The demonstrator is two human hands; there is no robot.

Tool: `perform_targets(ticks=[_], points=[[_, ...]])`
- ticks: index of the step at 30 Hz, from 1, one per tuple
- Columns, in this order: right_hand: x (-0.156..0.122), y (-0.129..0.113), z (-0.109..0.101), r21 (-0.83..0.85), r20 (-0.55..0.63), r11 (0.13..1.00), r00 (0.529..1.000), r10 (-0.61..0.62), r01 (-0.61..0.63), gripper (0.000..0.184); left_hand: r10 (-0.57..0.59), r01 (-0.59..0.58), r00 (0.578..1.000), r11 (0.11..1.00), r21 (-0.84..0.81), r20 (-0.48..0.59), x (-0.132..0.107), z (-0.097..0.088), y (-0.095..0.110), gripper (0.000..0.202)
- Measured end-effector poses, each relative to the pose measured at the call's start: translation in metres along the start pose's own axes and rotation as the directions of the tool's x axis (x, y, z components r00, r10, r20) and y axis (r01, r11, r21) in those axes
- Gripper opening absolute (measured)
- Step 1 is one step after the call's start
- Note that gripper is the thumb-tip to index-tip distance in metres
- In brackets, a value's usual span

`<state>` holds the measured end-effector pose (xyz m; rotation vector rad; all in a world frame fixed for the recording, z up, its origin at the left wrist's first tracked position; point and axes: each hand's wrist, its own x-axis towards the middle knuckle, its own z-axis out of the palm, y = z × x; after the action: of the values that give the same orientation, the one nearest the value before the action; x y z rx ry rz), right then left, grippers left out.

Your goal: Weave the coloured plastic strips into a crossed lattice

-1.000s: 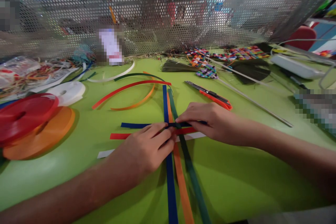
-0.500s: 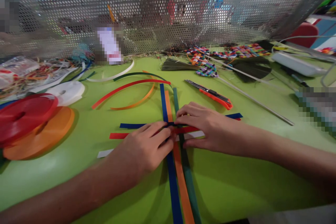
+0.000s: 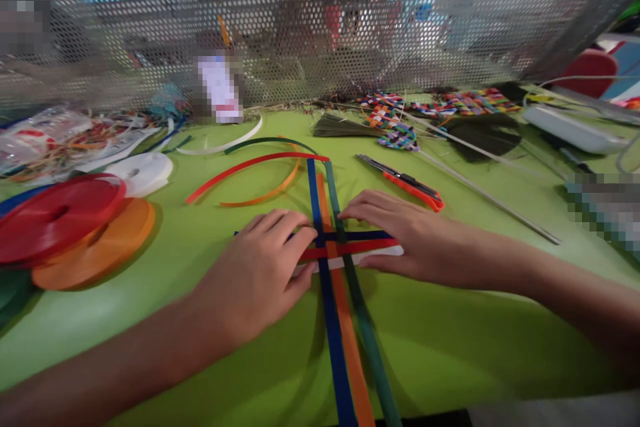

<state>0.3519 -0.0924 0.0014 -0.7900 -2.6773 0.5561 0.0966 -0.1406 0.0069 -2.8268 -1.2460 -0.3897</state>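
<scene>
Lengthwise on the table lie a blue strip, an orange strip and a dark green strip. Crossing them in a weave are a blue strip, a red strip and a white strip. My left hand covers the left part of the crosswise strips, its fingers above them and its thumb below, apart. On the right side, my right hand spans the same strips with fingers stretched and thumb apart. Its index fingertip is at the green strip. The crosswise strips' right ends are hidden under it.
An orange utility knife with its blade showing lies beyond my right hand. Rolls of red strip, orange strip and white strip sit at left. Loose curved strips, a metal rod and a perforated metal panel are farther back.
My left hand has shifted left, away from the crossing, uncovering more of the weave. The fingers of my right hand have moved slightly apart from the left hand. The view has shifted a little.
</scene>
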Motion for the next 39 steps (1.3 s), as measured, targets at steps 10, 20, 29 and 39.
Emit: perform_targets(ticks=[10, 20, 29, 39], points=[[0.005, -0.002, 0.002, -0.01, 0.053, 1.0, 0.999, 0.003, -0.002, 0.02, 0.01, -0.01, 0.998, 1.0, 0.01, 0.067, -0.001, 0.003, -0.001, 0.018], [0.006, -0.002, 0.001, -0.001, 0.053, 1.0, 0.998, -0.022, 0.022, 0.011, 0.092, -0.091, 0.996, 0.993, 0.078, -0.01, -0.002, 0.005, 0.002, 0.007], [0.005, -0.001, 0.003, 0.015, 0.009, 0.997, 0.997, -0.073, 0.073, 0.008, 0.089, -0.087, 0.996, 0.995, 0.044, -0.028, -0.005, 0.006, 0.005, 0.011], [0.002, 0.002, 0.007, 0.041, -0.019, 0.994, 0.995, -0.098, 0.099, 0.006, 0.084, -0.094, 0.991, 0.991, -0.099, -0.101, -0.006, 0.01, 0.01, 0.013]])
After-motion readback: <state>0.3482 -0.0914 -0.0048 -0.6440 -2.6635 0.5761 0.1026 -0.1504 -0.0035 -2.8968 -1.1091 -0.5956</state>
